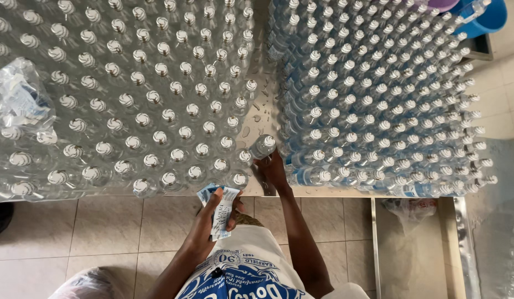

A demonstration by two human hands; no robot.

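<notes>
While the left hand near the bottom centre of the frame grips a small stack of blue-and-white labels, the right hand just above closes around a clear plastic bottle at the table edge. Beyond, unlabelled capped bottles fill the upper left, labelled ones the upper right. A blue tub sits in the far corner.

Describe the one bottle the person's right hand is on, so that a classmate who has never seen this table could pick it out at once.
Two big blocks of clear capped bottles cover the table, with a wet bare strip between them. At the near end of that strip, the right hand grips a single bottle. Unlike its neighbours, it stands alone in the gap, in neither block.
</notes>
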